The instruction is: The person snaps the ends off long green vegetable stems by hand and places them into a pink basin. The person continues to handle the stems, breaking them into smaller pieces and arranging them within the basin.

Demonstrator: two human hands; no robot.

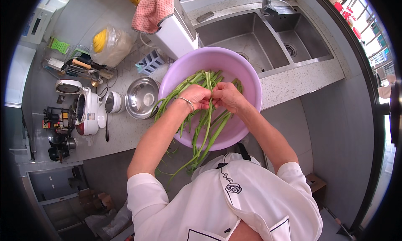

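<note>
A wide purple plastic basin stands in front of me, holding a heap of long green vegetable stems. Some stems hang over its near rim, and thin leafy ends dangle below. Above the heap, my left hand, with a bangle at the wrist, pinches one thick stem. On the other side of that stem my right hand grips it at nearly the same spot, the fingertips almost touching. The curled fingers partly hide the stem there.
Behind the basin is a double steel sink with a faucet. A white appliance draped with a pink cloth stands beside it. Leftward on the counter are a steel bowl, stacked bowls and an open rice cooker.
</note>
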